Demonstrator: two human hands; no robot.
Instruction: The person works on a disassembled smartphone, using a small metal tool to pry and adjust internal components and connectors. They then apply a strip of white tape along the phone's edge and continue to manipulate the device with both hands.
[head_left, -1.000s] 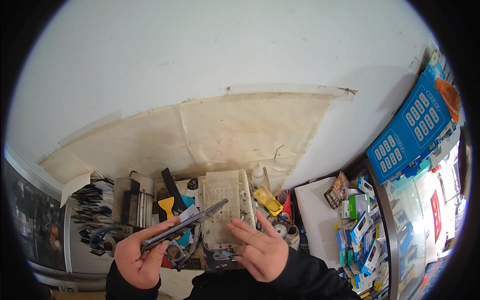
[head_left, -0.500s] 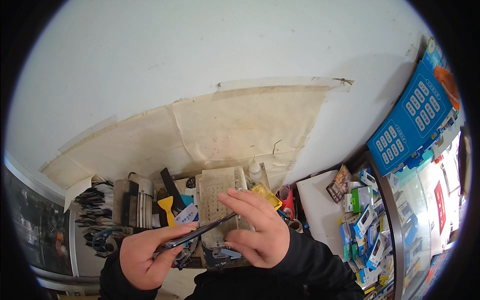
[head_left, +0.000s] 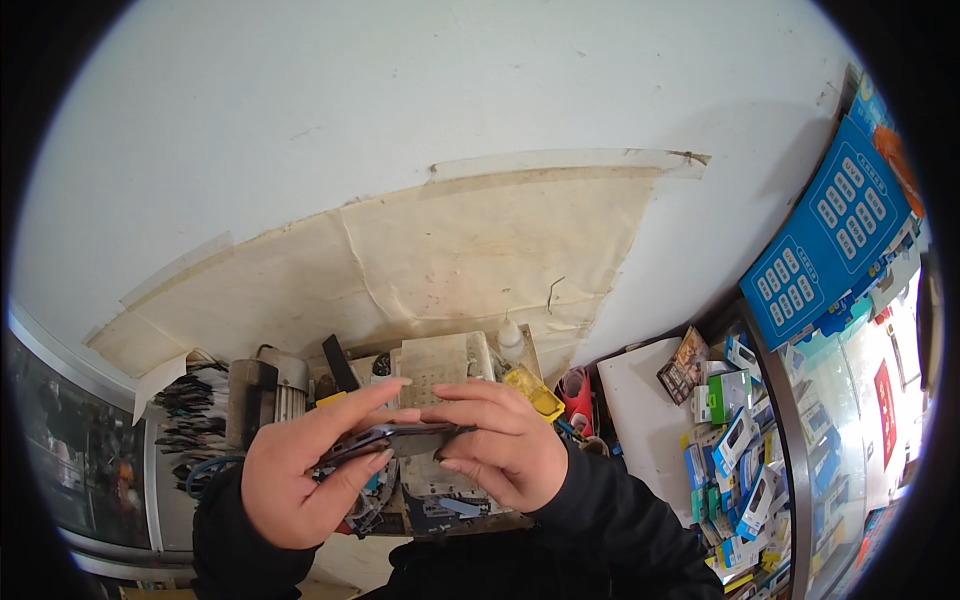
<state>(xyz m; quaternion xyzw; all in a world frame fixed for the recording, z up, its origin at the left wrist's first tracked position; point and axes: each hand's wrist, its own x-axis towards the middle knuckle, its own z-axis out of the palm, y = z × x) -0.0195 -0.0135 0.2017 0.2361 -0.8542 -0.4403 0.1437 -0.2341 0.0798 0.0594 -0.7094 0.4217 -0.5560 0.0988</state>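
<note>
A slim dark phone [head_left: 408, 440], seen nearly edge-on, is held between my two hands above the workbench. My left hand [head_left: 300, 470] grips its left end, thumb below and fingers stretched over the top. My right hand [head_left: 520, 445] is closed round the right end, fingertips on the upper edge and thumb underneath. The phone's flat faces are mostly hidden. Under it lies a worn beige tray with small holes [head_left: 430, 362], with small dark and blue parts [head_left: 455, 507] along its near edge.
At the left are a grey metal device [head_left: 290, 385] and a stack of thin dark pieces [head_left: 190, 415]. Behind the tray stands a white squeeze bottle [head_left: 510, 340]; a yellow box [head_left: 535, 393] is beside it. Small boxed goods [head_left: 735, 455] pile up at the right.
My right hand has come down from its raised, spread pose and closed on the phone's right end. The left fingers now reach over the top, and the phone lies more level.
</note>
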